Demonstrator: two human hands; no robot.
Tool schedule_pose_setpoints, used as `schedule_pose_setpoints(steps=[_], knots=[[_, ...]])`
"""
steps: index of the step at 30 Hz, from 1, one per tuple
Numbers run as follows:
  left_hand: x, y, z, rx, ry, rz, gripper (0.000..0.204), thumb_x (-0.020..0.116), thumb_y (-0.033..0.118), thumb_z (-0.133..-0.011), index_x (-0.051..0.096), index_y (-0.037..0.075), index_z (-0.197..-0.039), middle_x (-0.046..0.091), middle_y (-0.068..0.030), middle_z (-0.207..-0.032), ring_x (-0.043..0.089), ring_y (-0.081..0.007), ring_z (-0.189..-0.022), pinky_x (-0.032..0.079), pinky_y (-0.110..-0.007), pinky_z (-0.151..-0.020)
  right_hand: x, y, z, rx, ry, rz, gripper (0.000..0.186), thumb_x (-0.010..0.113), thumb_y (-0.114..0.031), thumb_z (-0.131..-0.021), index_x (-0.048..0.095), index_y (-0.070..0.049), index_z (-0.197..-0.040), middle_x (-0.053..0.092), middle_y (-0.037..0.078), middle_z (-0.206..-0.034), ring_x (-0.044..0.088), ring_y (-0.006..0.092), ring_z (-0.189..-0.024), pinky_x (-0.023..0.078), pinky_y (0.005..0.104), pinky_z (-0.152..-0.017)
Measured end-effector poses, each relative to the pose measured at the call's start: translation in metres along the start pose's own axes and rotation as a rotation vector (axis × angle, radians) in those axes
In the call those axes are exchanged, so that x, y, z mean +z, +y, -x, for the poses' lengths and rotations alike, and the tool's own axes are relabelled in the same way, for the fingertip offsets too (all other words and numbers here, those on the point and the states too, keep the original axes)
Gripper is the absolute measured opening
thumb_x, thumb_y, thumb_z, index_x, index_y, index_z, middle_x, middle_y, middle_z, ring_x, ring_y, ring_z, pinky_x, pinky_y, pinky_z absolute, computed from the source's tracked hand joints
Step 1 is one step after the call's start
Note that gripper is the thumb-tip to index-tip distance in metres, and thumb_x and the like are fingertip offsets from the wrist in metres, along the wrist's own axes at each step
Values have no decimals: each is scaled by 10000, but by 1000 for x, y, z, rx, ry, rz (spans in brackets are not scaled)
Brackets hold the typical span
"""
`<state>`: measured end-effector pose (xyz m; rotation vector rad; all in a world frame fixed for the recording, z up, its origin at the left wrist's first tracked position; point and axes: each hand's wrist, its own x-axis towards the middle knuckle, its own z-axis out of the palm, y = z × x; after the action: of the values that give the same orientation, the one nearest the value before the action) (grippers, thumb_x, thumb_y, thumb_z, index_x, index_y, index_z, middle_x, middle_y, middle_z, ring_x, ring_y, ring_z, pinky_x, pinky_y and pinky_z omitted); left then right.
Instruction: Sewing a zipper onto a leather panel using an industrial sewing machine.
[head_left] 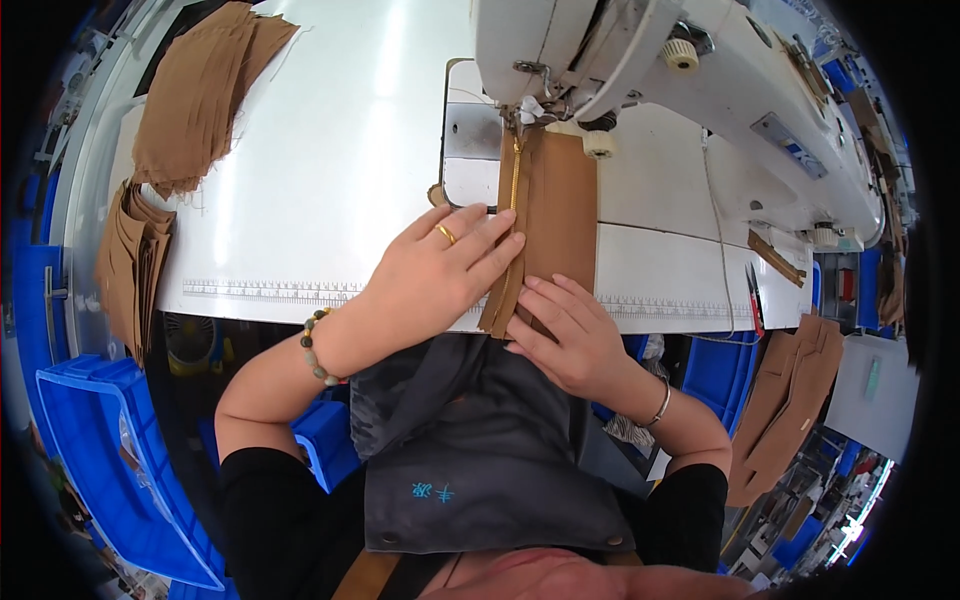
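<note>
Under your hands lies a matt brown cloth strip [560,215] with a shiny gold metal zipper [515,185]. Around it you see the smooth, glossy white tabletop [340,150]; beyond it, the glossy white sewing machine [720,90].

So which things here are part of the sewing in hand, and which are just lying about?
In use: brown fabric piece, gold zipper, sewing machine, left hand, right hand.

Lying about: brown fabric stacks, blue bin, snips.
</note>
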<state>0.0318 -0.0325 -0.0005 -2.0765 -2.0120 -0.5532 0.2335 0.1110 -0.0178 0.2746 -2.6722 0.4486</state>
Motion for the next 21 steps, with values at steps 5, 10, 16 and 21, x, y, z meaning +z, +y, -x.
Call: schedule_pose_setpoints(steps=[5, 10, 16, 21], knots=[[3, 17, 11, 24, 72, -50, 500, 745, 117, -704, 747, 32, -1197, 730, -104, -1255, 705, -278, -1118, 604, -386, -905, 11, 5, 7, -140, 120, 90, 200, 729, -173, -844, 769, -98, -1025, 702, 96, -1119, 685, 274, -1120, 556, 435, -1008], [10, 32, 15, -70, 158, -8, 502, 748, 133, -693, 757, 17, -1181, 738, -116, -1250, 716, -282, -1105, 612, -370, -874, 15, 6, 8, -192, 187, 152, 222, 719, -144, -842, 787, -112, -1051, 711, 55, -1087, 706, 245, -1056, 583, 390, -953], [12, 37, 18, -90, 172, 17, 487, 748, 132, -693, 765, 18, -1165, 742, -112, -1242, 716, -282, -1111, 611, -366, -867, 16, 7, 7, -220, 218, 157, 235, 781, -136, -802, 811, -118, -1035, 738, 54, -1042, 728, 227, -954, 605, 357, -895], [12, 38, 18, -99, 165, 6, 478, 747, 131, -697, 768, 30, -1164, 742, -99, -1248, 708, -282, -1129, 605, -372, -879, 16, 7, 8, -217, 227, 154, 218, 762, -130, -818, 812, -119, -1030, 745, 49, -1042, 734, 221, -961, 603, 346, -901]])
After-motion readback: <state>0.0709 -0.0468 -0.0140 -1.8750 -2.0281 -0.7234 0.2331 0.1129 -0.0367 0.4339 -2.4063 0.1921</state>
